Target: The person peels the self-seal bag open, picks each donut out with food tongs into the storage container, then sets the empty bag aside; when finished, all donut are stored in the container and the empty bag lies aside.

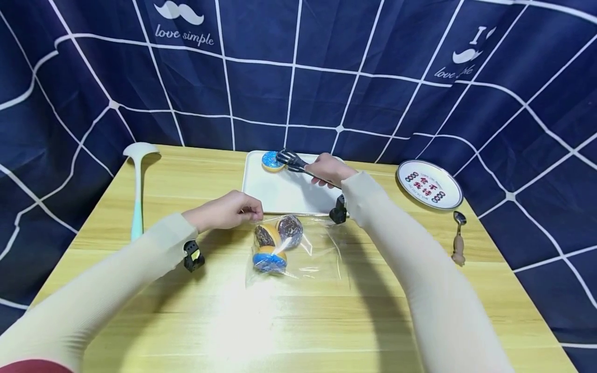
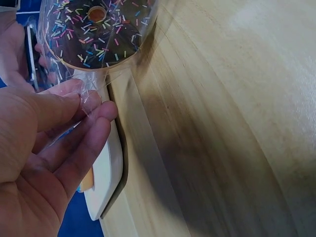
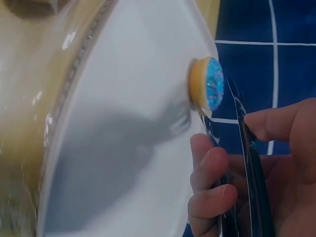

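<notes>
My left hand pinches the edge of a clear plastic bag lying on the table in front of the tray. Inside the bag are a chocolate donut with sprinkles, another dark-topped donut and a blue-iced donut. Beyond it, my right hand holds black tongs, thumb on one arm and fingers on the other. The tongs' tips are at another blue donut on the far left of the white tray. In the right wrist view the tong arms stand apart; whether they touch the donut I cannot tell.
A white ladle with a mint handle lies at the left. On the right are a round plate with red lettering and a small spoon. A dark blue curtain hangs behind the table.
</notes>
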Tool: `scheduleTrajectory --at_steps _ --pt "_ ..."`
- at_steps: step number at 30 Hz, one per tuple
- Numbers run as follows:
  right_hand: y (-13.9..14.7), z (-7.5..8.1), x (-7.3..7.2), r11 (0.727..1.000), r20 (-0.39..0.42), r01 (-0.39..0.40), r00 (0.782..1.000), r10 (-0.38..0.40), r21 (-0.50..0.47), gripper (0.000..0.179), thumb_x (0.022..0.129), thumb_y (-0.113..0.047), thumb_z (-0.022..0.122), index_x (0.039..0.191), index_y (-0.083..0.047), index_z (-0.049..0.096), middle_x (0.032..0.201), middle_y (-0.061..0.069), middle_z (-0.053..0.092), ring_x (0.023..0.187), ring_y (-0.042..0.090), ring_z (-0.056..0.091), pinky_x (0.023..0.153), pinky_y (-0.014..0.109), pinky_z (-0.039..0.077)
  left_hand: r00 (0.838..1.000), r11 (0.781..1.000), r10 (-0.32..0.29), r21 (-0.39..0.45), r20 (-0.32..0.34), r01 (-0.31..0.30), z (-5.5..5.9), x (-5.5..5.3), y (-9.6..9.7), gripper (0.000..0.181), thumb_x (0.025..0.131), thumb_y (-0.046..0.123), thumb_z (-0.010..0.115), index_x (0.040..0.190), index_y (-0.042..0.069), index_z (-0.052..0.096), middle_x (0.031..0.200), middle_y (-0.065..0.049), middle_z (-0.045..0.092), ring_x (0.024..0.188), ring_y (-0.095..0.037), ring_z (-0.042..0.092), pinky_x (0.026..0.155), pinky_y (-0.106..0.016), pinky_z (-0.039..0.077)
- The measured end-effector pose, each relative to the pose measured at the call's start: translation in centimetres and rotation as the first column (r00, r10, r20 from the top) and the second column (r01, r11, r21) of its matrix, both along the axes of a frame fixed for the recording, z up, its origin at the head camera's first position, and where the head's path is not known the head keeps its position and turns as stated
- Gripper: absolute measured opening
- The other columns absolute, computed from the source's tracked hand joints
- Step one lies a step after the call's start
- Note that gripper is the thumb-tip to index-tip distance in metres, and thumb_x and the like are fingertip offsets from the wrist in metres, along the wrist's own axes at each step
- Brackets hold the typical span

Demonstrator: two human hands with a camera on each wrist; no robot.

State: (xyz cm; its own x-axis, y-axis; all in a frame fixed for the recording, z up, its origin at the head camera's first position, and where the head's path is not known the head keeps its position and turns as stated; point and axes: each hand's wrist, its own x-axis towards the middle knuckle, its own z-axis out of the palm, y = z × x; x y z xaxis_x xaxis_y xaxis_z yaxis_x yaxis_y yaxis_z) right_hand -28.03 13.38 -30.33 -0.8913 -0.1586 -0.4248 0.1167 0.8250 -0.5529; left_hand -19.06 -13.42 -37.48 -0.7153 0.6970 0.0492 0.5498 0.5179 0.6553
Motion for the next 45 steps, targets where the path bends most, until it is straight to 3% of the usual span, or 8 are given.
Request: scheduleTrajectory --at_steps 4,7,14,20,28,36,39,45 --pt "1.1 0.7 0.3 1.000 -0.048 -0.019 0.999 0.018 -0.020 0.035 0.107 -0.031 0.049 0.117 0.000 0.063 0.081 0.000 0.064 0.064 0.012 0.050 0.053 0.024 0.036 1.000 1.000 0.011 0.007 0.008 -0.011 -0.2 0.0 -0.1 0.018 0.099 -0.004 0.062 0.089 0.007 0.072 0.088 -0.003 0.073 0.083 -0.012 0.060 0.084 -0.033 0.055" --pt "2.5 1.1 0.9 0.995 -0.106 -0.082 0.992 0.075 -0.060 0.037 0.109 -0.031 0.049 0.121 0.000 0.066 0.086 0.002 0.065 0.066 0.012 0.051 0.054 0.024 0.038 1.000 1.000 0.020 0.004 0.007 -0.020 -0.4 0.1 -0.3 0.018 0.099 -0.003 0.063 0.089 0.008 0.072 0.088 -0.004 0.074 0.083 -0.011 0.061 0.083 -0.032 0.055" --pt "8.3 1.5 3.7 0.957 -0.224 -0.251 0.951 0.215 -0.148 0.035 0.110 -0.028 0.051 0.126 0.000 0.065 0.090 0.002 0.066 0.067 0.011 0.054 0.052 0.024 0.041 1.000 1.000 0.028 0.015 -0.011 -0.027 -0.6 0.4 -0.4 0.017 0.099 -0.004 0.063 0.090 0.008 0.072 0.088 -0.003 0.073 0.084 -0.011 0.063 0.083 -0.030 0.057" --pt "14.5 1.7 6.9 0.929 -0.174 -0.321 0.941 0.291 -0.184 0.030 0.111 -0.027 0.051 0.121 -0.003 0.066 0.088 0.001 0.066 0.067 0.015 0.056 0.057 0.030 0.048 0.999 0.999 0.033 0.011 -0.007 -0.033 -0.6 0.5 -0.3 0.017 0.099 -0.004 0.063 0.090 0.007 0.071 0.087 -0.004 0.073 0.081 -0.010 0.061 0.079 -0.028 0.055" --pt "20.6 1.5 10.9 0.935 -0.112 -0.323 0.945 0.309 -0.148 0.034 0.108 -0.019 0.058 0.136 -0.002 0.065 0.088 -0.007 0.074 0.064 0.009 0.058 0.054 0.028 0.050 1.000 0.999 0.028 0.016 -0.008 -0.028 -0.4 0.3 -0.2 0.017 0.098 -0.006 0.061 0.089 0.006 0.071 0.088 -0.008 0.073 0.082 -0.012 0.063 0.081 -0.031 0.057" --pt "21.8 -1.4 13.0 0.886 -0.095 -0.402 0.916 0.391 -0.230 0.032 0.105 -0.012 0.062 0.132 0.005 0.067 0.076 -0.006 0.068 0.061 0.009 0.057 0.050 0.029 0.049 0.999 1.000 0.030 0.000 -0.013 -0.030 -0.1 0.4 -0.1 0.019 0.099 -0.005 0.062 0.090 0.009 0.071 0.088 -0.004 0.073 0.082 -0.013 0.061 0.080 -0.032 0.056" --pt "21.4 -2.3 13.2 0.888 -0.073 -0.404 0.915 0.398 -0.222 0.031 0.104 -0.016 0.063 0.131 0.001 0.069 0.071 -0.005 0.062 0.058 0.007 0.053 0.048 0.028 0.046 0.999 1.000 0.029 -0.004 -0.020 -0.029 -0.2 0.3 -0.1 0.018 0.099 -0.004 0.062 0.090 0.009 0.071 0.087 -0.003 0.072 0.082 -0.012 0.060 0.079 -0.032 0.055" --pt "19.8 -3.6 12.8 0.887 -0.071 -0.409 0.912 0.404 -0.214 0.033 0.104 -0.017 0.065 0.132 0.000 0.069 0.078 0.001 0.069 0.057 0.003 0.047 0.049 0.024 0.044 0.999 0.999 0.033 -0.010 -0.019 -0.033 -0.2 0.4 0.1 0.019 0.100 -0.003 0.061 0.090 0.010 0.071 0.088 -0.001 0.072 0.084 -0.013 0.061 0.082 -0.034 0.056"
